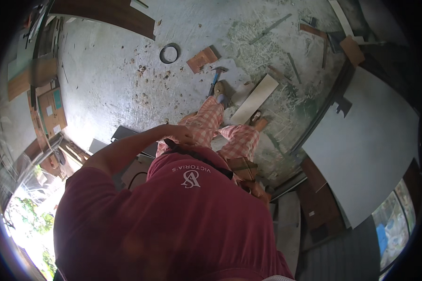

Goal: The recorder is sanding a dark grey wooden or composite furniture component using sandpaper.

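Observation:
My left hand (182, 134) rests at my waist against my pink checked trousers (205, 121), beside a black waist strap (199, 160). Its fingers lie loosely bent on the cloth, and nothing shows in them. At my right hip, my right hand (258, 189) is beside a brown pouch-like piece (243, 168); its fingers are mostly hidden, so I cannot see what they hold. A hammer (215, 79) with a blue handle lies on the floor by my shoe (219, 89). Just right of my feet is a long pale board (255, 99).
A black-edged ring (169, 53) and a brown flat piece (202, 59) lie on the scuffed concrete floor (103, 70) ahead. Large grey panels (365, 140) stand on the right. A dark brown board (108, 14) is at the far left, with cartons (51, 110) along the left side.

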Motion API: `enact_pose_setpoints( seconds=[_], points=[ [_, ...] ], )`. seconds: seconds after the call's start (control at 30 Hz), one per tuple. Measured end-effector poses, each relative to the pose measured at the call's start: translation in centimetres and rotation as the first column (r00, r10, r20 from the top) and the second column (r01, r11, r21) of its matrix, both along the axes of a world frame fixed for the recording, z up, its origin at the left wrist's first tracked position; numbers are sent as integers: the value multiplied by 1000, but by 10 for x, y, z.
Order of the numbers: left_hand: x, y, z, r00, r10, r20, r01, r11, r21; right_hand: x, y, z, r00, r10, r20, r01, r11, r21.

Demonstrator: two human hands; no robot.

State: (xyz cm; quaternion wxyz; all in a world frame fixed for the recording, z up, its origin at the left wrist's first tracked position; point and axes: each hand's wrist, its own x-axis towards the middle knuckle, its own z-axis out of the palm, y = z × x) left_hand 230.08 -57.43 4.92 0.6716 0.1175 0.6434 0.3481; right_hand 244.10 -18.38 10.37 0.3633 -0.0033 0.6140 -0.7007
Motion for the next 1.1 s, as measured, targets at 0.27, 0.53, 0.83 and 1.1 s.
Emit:
enact_pose_setpoints(
  seconds=[0.27,0.53,0.83,1.1],
  points=[
    [-4,9,-12,944,-314,99,311,949,45,120,-29,-31,703,-205,681,191,977,96],
    [26,32,-15,863,-456,218,464,886,11,184,-48,-38,672,-525,522,661,743,-105],
    [56,43,-127,851,-365,378,383,923,30,191,-27,-117,347,-243,906,585,811,-7],
    [55,61,-206,963,132,-233,-175,969,-177,183,6,-243,-386,-698,603,899,-139,414]
  ],
)
